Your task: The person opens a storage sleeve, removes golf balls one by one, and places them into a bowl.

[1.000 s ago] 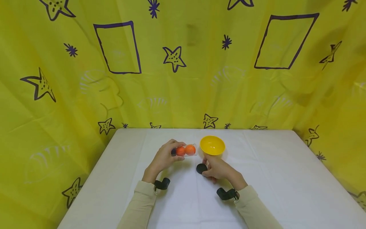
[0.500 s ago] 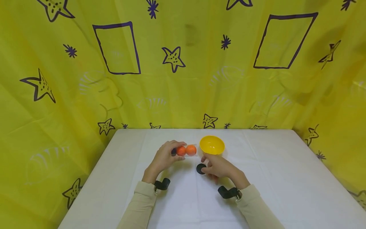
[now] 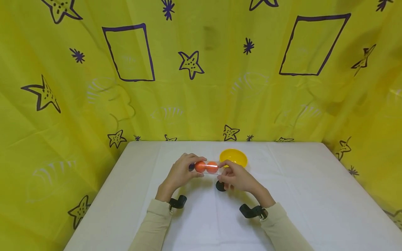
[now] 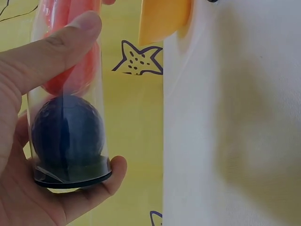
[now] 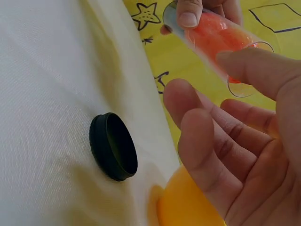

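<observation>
My left hand (image 3: 191, 167) grips a clear tube (image 3: 207, 167) lying level above the white table (image 3: 292, 181). Two orange balls (image 3: 212, 167) fill its middle, and a dark blue ball (image 4: 66, 134) sits against its black bottom cap (image 4: 70, 175). My left thumb (image 4: 56, 52) presses along the tube's side. My right hand (image 3: 223, 170) is at the tube's open end. Its thumb (image 5: 256, 68) touches the tube (image 5: 211, 33) near the rim, and its fingers (image 5: 202, 136) hang loosely curled below with a gap. A loose black cap (image 5: 113, 146) lies on the table under that hand.
A yellow bowl (image 3: 233, 157) stands on the table just behind my right hand, and its rim shows in the right wrist view (image 5: 188, 207). Yellow cloth with star and square prints (image 3: 201, 69) walls in the table at the back and both sides.
My right hand has left the black cap on the table and risen to the tube's open end. My left hand has kept hold of the tube, shifting it slightly to the right.
</observation>
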Demonstrator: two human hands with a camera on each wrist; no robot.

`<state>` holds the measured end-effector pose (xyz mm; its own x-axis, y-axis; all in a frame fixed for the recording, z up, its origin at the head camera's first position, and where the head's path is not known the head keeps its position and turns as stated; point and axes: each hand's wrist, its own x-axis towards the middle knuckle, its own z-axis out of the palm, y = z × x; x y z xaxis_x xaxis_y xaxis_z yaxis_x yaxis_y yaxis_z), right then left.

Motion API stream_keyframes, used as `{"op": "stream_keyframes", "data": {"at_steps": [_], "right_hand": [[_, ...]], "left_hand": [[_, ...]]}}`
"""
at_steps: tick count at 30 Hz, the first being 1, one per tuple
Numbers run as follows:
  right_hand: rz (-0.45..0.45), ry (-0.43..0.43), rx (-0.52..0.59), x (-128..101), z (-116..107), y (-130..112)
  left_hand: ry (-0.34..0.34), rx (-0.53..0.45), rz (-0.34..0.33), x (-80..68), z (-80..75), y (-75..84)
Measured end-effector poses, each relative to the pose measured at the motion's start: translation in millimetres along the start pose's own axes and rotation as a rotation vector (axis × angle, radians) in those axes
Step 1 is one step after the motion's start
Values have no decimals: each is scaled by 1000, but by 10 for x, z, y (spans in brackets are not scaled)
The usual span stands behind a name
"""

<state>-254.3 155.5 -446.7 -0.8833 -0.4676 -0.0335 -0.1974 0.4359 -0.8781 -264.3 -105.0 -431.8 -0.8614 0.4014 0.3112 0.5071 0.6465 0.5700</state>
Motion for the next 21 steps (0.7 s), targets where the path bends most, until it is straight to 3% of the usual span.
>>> {"op": "stream_keyframes", "data": {"at_steps": [21], "right_hand": [[-47, 15, 95, -11, -7, -34]], "left_hand": [[39, 102, 42, -26, -66, 53]]}}
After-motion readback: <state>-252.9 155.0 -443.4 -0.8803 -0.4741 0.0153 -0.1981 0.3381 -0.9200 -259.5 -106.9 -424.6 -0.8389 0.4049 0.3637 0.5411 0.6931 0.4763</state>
